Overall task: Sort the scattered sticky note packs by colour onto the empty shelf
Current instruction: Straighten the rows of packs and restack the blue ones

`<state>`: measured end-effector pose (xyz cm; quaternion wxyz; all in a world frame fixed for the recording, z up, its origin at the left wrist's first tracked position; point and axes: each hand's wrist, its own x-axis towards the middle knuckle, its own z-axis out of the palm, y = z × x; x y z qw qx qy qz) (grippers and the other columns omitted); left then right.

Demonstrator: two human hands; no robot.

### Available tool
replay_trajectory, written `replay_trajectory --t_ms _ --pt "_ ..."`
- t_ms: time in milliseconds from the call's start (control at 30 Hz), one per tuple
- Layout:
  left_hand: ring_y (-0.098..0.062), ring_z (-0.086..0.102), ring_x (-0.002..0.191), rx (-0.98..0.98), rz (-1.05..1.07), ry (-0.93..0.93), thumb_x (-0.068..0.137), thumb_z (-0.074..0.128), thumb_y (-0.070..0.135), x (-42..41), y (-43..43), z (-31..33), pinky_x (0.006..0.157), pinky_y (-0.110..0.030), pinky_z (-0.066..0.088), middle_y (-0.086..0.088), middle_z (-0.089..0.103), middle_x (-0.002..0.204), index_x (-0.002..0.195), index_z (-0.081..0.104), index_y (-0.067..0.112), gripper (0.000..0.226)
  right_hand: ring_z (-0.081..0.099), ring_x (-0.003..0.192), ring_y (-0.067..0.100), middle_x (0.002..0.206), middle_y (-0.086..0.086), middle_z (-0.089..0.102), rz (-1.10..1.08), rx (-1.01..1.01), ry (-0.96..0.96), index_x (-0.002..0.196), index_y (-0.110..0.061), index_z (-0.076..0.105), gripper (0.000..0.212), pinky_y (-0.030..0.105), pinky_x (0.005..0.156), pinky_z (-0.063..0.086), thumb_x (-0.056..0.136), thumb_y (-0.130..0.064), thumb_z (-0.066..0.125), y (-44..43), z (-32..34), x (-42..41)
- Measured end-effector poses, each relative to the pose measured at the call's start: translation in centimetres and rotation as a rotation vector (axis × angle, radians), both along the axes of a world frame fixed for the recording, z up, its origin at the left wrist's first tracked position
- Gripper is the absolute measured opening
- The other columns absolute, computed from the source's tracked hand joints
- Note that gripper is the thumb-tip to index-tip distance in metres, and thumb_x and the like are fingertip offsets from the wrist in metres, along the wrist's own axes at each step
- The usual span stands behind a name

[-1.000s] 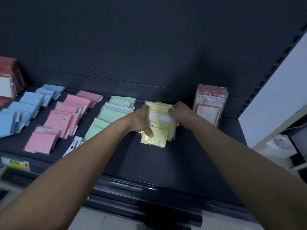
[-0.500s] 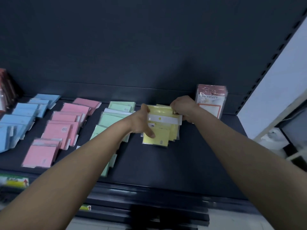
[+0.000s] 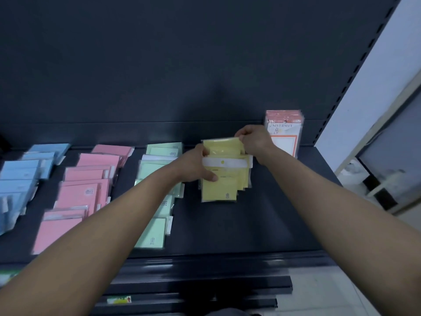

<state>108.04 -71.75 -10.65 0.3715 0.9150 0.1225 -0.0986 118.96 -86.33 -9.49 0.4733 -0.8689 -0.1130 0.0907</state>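
Blue pks [image 3: 20, 174], pink pks [image 3: 86, 192], green pks [image 3: 155, 231], yellow pks [image 3: 218, 192], dark shelf [image 3: 262, 213].

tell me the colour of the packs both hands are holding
Yellow, in the head view: the packs, gripped by the left hand and pinched by the right hand.

Dark shelf [image 3: 262, 224], blue packs [image 3: 20, 174], pink packs [image 3: 84, 192], green packs [image 3: 155, 231], yellow packs [image 3: 218, 192] (fanned), red-framed packets [image 3: 284, 135]

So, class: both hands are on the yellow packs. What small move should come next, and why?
Probably lay the raised yellow pack down flat onto the yellow pile. The right hand pinches its top edge, tilted up at the back, while the left hand steadies the fanned pile. Blue packs, pink packs and green packs already lie in rows to the left.
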Motion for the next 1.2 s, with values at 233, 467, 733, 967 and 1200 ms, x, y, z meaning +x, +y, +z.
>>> replay_trajectory --t_ms 233,467,733,967,1200 --pt "-0.016 0.046 0.104 0.007 -0.023 0.009 0.069 0.083 0.018 0.0 0.1 0.1 0.084 -0.027 0.039 -0.001 0.043 0.128 0.136 0.033 0.015 0.083 0.054 0.070 0.017 0.072 -0.002 0.057 -0.049 0.047 -0.085 0.084 -0.010 0.065 0.024 0.026 0.059 0.046 0.092 0.000 0.044 -0.1 -0.2 0.3" --pt "-0.017 0.048 0.097 -0.029 0.053 -0.053 0.077 0.076 0.019 -0.1 0.2 -0.4 0.077 -0.026 0.040 -0.001 0.046 0.113 0.127 0.039 0.013 0.062 0.051 0.074 0.017 0.076 -0.001 0.056 -0.082 0.059 -0.214 0.094 -0.005 0.068 0.024 0.024 0.058 0.043 0.092 -0.001 0.044 -0.2 -0.3 0.6" --pt "-0.025 0.058 0.081 -0.105 0.213 -0.151 0.083 0.065 0.003 0.2 0.7 -1.1 0.082 -0.043 0.054 -0.007 0.059 0.086 0.078 0.054 0.016 0.018 0.044 0.061 0.003 0.083 0.002 0.058 -0.082 0.088 -0.254 0.098 -0.005 0.067 0.024 0.015 0.051 0.032 0.094 -0.001 0.044 0.1 -0.1 0.8" --pt "-0.019 0.057 0.074 -0.262 0.187 -0.110 0.082 0.062 -0.008 0.1 0.7 -0.7 0.072 -0.035 0.057 -0.012 0.058 0.089 0.085 0.056 0.011 0.021 0.050 0.069 0.012 0.085 0.002 0.060 -0.077 0.105 -0.224 0.095 -0.006 0.067 0.022 0.016 0.053 0.037 0.094 -0.001 0.045 0.0 -0.2 0.7" --pt "-0.014 0.054 0.072 -0.318 0.251 -0.184 0.091 0.057 0.003 0.3 0.6 -0.1 0.066 -0.024 0.050 -0.008 0.061 0.089 0.095 0.064 0.007 0.009 0.051 0.070 0.013 0.087 0.003 0.060 -0.091 0.139 -0.200 0.097 -0.004 0.067 0.022 0.015 0.055 0.038 0.095 -0.002 0.046 -0.3 -0.3 0.7"
